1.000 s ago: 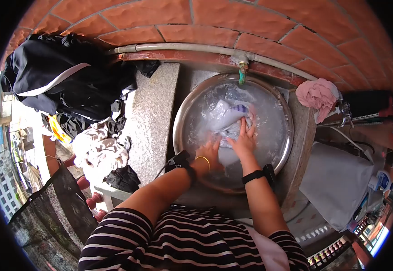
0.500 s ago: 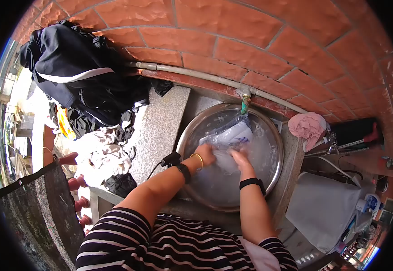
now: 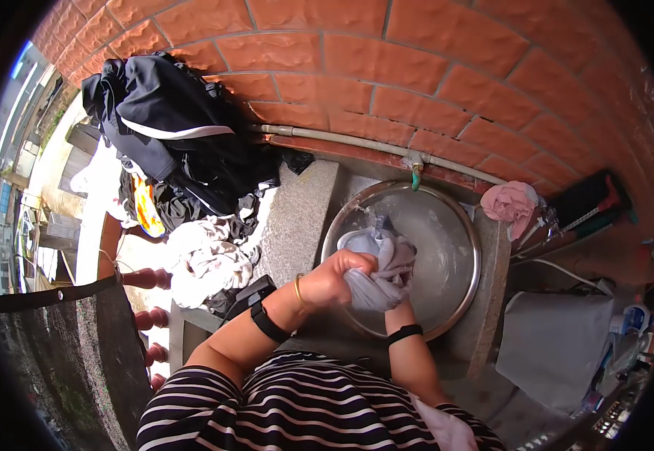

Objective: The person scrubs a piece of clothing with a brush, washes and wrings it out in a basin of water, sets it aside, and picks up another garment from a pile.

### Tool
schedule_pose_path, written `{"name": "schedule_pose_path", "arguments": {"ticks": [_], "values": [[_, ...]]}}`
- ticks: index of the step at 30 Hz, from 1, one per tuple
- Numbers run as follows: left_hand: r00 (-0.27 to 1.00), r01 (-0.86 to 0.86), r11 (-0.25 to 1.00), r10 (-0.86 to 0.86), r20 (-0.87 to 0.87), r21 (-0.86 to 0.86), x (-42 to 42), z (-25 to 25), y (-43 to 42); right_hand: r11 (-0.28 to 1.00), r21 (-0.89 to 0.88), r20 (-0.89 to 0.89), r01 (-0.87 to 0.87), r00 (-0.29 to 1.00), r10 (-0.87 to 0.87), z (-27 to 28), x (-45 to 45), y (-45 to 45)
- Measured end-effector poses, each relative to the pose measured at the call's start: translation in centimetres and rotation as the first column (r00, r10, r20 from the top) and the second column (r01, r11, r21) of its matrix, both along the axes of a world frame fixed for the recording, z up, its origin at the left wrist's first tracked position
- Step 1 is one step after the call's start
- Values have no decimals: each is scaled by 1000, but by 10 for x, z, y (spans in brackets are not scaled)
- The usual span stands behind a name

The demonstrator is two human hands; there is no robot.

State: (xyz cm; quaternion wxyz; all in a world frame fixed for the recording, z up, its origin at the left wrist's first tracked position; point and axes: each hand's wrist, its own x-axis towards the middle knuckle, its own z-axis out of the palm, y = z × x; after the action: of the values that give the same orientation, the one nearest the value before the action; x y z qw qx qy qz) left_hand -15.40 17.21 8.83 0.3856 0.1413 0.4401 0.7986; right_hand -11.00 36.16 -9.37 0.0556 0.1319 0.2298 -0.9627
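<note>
A wet, light grey-white garment (image 3: 381, 274) is bunched up over the near left part of a round metal basin (image 3: 471, 282). My left hand (image 3: 334, 278) is closed on its left side, fingers curled into the fabric. On the right, the folds cover most of my right hand (image 3: 399, 311); its fingers are hidden, but it holds the cloth from below. Cloudy water (image 3: 443, 255) lies in the basin. A tap with a green end (image 3: 416, 177) sits over the basin's far rim.
Black clothes (image 3: 165, 135) are heaped on the left, with a pile of white clothes (image 3: 206, 259) nearer me on the stone slab (image 3: 297, 218). A pink cloth (image 3: 510, 204) lies right of the basin. A grey-covered box (image 3: 552, 346) stands lower right. A brick wall (image 3: 387, 68) rises behind.
The garment has come up out of the water, now gathered in a bundle closer to me. Both hands moved nearer my body with it. The view has shifted slightly.
</note>
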Motion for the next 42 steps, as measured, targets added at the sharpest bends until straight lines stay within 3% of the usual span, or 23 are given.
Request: {"name": "schedule_pose_path", "arguments": {"ticks": [2, 3, 4, 5, 6, 7, 8, 9, 13, 14, 16, 17, 18, 19, 20, 22, 24, 26, 28, 29, 32, 38, 42], "values": [[997, 77, 995, -76, -20, 61, 6, 9, -31, 991, -133, -19, -9, 1000, 6, 38, 4, -13], [993, 107, 993, -104, -53, 43, 9, 9, -47, 800, 597, -169, 54, 984, 59, 60, 3, -20], [992, 104, 993, -108, 63, 64, 15, 8, -65, 157, 966, -236, 207, 951, 197, 71, 0, -29], [991, 86, 990, -96, 92, 111, 19, -1, -82, 550, 827, -286, 115, 928, 237, 73, -7, -34], [989, 65, 985, -85, 119, 160, 21, -16, -98, 555, 824, -292, 116, 926, 239, 81, -16, -42], [990, -12, 986, -13, 143, 169, 26, -35, -117, 922, 378, -243, -88, 951, 190, 93, -25, -49], [983, -93, 980, 63, 171, 174, 25, -34, -129, 951, -219, -169, -217, 969, 182, 102, -33, -56], [951, -248, 967, 231, 206, 62, 26, -41, -143, 951, -221, -172, -217, 968, 181, 106, -41, -63], [752, -596, 705, 658, 42, -384, 22, -106, -187, 873, 311, -61, -376, 909, 413, 100, -63, -97], [756, -592, 709, 653, 40, -384, 21, -101, -190, 807, 455, -119, -377, 872, 474, 127, -63, -119], [552, -724, 599, 800, 233, -342, 15, -86, -187, 562, 791, 10, -240, 925, 380, 59, -57, -159], [585, -698, 611, 787, 193, -373, 9, -87, -189, 330, 900, 110, -286, 880, 462, 76, -49, -169], [684, -683, 711, 703, 196, -166, 3, -103, -193, 76, 948, 229, -309, 826, 514, 96, -40, -177], [732, -677, 616, 619, -285, -403, 1, -125, -197, -54, 966, 248, -254, 841, 481, 54, -37, -188], [688, -718, 419, 305, -659, -556, 0, -143, -199, -55, 964, 253, -259, 839, 483, 55, -34, -191], [566, -817, 178, 58, -823, -549, 8, -107, -174, -208, 969, 228, -134, 810, 540, 71, -31, -191], [563, -777, 320, -31, -826, -542, 2, -114, -177, -260, 914, 404, -311, 731, 550, 101, -26, -189], [578, -749, 374, -33, -816, -546, 6, -124, -178, -446, 895, 235, -33, 883, 407, 104, -2, -188], [656, -668, 396, -87, -749, -630, 13, -139, -182, -419, 907, 134, -44, 973, 188, 88, 16, -190], [598, -707, 371, -141, -789, -602, 16, -135, -180, -359, 932, 108, -52, 985, 137, 85, 22, -195], [585, -653, 409, -262, -768, -637, 19, -128, -178, -449, 879, 243, -158, 960, 139, 79, 33, -208], [561, -641, 395, -345, -753, -658, -9, -141, -174, -561, 828, 57, 16, 992, 112, 65, 22, -221], [696, -465, 381, -401, -596, -799, -31, -139, -171, -545, 838, 85, -16, 991, 103, 62, 1, -224]]}}
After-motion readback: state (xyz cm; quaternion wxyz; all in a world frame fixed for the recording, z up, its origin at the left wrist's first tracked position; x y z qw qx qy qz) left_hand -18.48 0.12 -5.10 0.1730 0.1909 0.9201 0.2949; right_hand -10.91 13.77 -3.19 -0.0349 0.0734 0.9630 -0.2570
